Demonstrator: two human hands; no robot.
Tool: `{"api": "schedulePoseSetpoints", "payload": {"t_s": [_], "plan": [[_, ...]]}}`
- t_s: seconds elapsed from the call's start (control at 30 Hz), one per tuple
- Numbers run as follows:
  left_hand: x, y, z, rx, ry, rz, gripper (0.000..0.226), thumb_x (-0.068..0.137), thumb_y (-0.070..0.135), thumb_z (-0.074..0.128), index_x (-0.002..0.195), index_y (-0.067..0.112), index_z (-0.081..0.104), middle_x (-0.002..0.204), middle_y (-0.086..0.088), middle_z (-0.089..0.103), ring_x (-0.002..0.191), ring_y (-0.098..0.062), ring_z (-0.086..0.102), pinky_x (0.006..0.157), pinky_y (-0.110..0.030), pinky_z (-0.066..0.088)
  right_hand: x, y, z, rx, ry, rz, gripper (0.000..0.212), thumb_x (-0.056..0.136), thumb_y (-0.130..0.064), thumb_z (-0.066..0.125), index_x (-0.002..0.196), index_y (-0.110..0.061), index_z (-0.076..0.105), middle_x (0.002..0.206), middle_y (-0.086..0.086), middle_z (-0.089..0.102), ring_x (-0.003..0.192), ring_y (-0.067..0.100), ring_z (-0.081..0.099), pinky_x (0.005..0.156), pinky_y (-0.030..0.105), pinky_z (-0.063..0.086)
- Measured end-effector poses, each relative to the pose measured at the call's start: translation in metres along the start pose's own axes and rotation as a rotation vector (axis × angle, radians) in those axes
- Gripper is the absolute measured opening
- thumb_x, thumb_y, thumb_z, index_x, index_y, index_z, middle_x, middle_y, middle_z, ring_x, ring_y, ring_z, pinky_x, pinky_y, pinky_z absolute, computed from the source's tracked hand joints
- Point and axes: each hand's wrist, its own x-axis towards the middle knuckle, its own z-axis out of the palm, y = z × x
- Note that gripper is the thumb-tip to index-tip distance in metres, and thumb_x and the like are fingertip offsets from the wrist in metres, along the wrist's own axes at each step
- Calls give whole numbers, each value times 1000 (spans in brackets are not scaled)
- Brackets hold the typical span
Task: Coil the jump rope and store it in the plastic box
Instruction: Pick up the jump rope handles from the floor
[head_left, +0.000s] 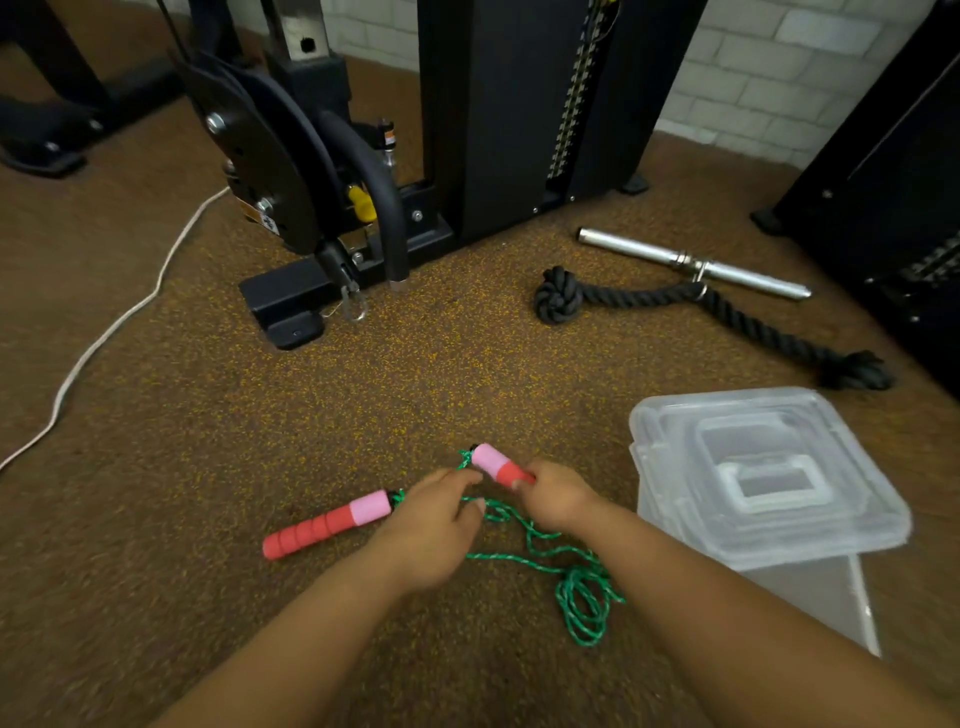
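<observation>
Jump rope (540, 551): one handle (501, 465) is in the grip of the right hand (553, 501), fingers curled round its red end, pink end pointing up and away from the palm. Green cord leaves that pink end and passes to the left hand (431, 530), just beside the right; the left-hand grip is a pinch on the cord between thumb and fingers. Hands are near each other, not touching as far as can be seen.

Left of the left hand: second handle (327, 525) lies flat on the floor (208, 441), pink end toward the hand, red ribbed end pointing away. Whether the hand touches it cannot be told.

Below and right of the grips: the rest of the cord lies loose on the floor, gathered into a few untidy loops close to the right forearm.

Right of the right hand: clear plastic box (810, 587) on the floor, its clear lid (769, 473) resting on top, skewed, leaving the near part of the box uncovered. The rope is outside the box.

Farther out, beyond the box: black knotted rope attachment (644, 296) and chrome bar (691, 262), touching. Beyond the hands: black weight machine base (332, 280). Far left: white cable (119, 317) across the floor.
</observation>
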Motion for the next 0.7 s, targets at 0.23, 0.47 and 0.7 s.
{"api": "schedulePoseSetpoints", "payload": {"t_s": [0.23,0.47,0.7], "plan": [[-5,64,-42,-167,-102,-126,35,98,35,40,112,15,65,114,-9,67,110,-27,59,98,-36,44,-90,5,-59,323,-46,33,20,95,-26,46,96,-12,61,63,6,61,47,18,54,42,25,40],[-40,150,-67,-480,-191,-179,53,102,35,22,116,3,62,118,-19,64,104,-27,59,86,-29,44,-183,11,-111,646,67,-65,14,96,-22,46,93,-17,59,70,8,61,69,28,57,60,37,41],[-71,179,-61,-802,-273,-233,71,99,49,12,114,1,61,126,-24,61,116,-31,58,103,-39,42,-258,15,-122,868,128,-153,14,97,-20,46,91,-22,58,71,7,60,65,24,54,55,29,37]]}}
